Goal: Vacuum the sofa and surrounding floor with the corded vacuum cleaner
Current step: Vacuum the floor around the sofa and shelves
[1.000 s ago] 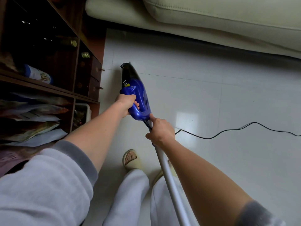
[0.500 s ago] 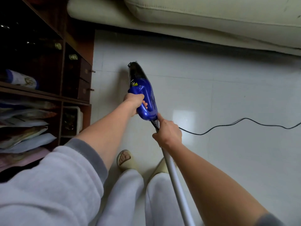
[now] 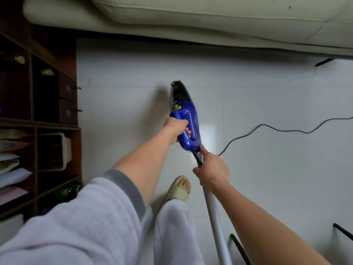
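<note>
At nine o'clock stands a wooden shelf unit (image 3: pixel 57 115). Near centre, the left hand (image 3: pixel 176 129) has its fingers curled round the blue vacuum cleaner (image 3: pixel 186 121) handle, nozzle aimed toward twelve over the floor (image 3: pixel 118 104). Just below, toward five o'clock, the right hand (image 3: pixel 212 167) grips the grey tube (image 3: pixel 215 222) where it meets the body. The cord (image 3: pixel 267 129) trails off toward three. The sofa (image 3: pixel 210 14) spans twelve o'clock. Judging by this, floor work is under way; whether the sofa is done, I cannot tell.
</note>
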`<action>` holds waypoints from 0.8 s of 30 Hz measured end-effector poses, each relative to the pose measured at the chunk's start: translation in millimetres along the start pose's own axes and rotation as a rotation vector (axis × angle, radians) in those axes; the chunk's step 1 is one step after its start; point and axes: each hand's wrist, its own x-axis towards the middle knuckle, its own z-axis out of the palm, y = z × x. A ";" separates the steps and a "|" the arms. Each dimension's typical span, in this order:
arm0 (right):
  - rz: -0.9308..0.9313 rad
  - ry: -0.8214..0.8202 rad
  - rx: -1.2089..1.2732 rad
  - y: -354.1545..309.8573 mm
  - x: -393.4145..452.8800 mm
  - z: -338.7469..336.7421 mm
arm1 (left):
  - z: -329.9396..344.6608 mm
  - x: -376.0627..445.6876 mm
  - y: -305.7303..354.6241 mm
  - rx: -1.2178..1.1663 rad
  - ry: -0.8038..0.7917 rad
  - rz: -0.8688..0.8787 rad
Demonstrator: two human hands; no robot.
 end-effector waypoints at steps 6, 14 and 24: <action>0.038 -0.026 0.013 12.1 -12.7 11.5 | 8.4 -5.9 -16.3 0.048 -0.011 -0.020; -0.022 -0.047 -0.065 -15.6 -21.3 31.0 | -35.2 -5.3 -34.9 -0.019 0.043 -0.050; -0.097 -0.079 -0.130 -48.1 -27.4 38.5 | -80.9 -7.3 -49.1 -0.111 0.112 -0.075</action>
